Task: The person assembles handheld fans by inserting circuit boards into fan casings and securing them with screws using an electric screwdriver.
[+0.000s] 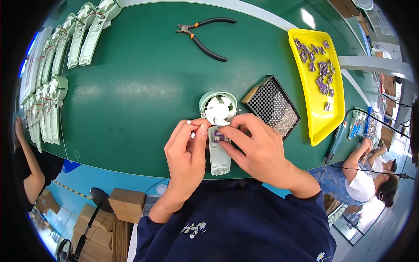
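Note:
A pale green handheld fan housing lies in front of me, its round head away from me and white blades inside. Within its open handle sits a small purple circuit board. Thumb and fingers of my right hand close on the board from the right, hiding part of it. To the left of the handle, my left hand pinches a red wire with small white ends. The fingertips cover much of this wire.
Diagonal cutters lie farther off. At right are a black perforated tray of small screws, a yellow tray of purple boards and an electric screwdriver. Several fan housings stand at left. Other people sit on both sides.

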### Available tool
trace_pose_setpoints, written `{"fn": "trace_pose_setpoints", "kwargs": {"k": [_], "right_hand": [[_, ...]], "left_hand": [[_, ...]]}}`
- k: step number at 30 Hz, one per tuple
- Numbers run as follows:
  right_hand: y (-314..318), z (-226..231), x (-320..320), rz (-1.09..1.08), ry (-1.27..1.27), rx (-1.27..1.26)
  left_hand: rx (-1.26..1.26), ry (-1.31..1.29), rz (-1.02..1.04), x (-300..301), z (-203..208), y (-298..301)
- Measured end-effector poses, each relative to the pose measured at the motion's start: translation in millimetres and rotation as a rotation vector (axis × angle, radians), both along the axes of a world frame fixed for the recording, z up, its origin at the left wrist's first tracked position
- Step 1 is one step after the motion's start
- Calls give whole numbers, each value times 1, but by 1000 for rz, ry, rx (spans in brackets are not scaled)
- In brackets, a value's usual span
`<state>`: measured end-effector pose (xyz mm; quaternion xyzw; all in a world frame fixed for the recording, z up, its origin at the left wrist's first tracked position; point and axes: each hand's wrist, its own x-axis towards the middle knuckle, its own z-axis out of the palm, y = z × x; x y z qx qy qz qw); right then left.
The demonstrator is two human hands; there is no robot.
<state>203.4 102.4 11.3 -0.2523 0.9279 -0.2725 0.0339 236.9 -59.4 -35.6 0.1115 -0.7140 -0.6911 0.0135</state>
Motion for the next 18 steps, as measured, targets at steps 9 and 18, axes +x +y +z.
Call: {"fn": "trace_pose_setpoints", "kwargs": {"k": [9, 18], "right_hand": [[3, -5, 1, 42, 69, 7], [3, -8, 2, 24, 75, -10]], "left_hand": [[-108, 29, 17, 2, -1, 2], [-108, 25, 14, 4, 0, 1]]}}
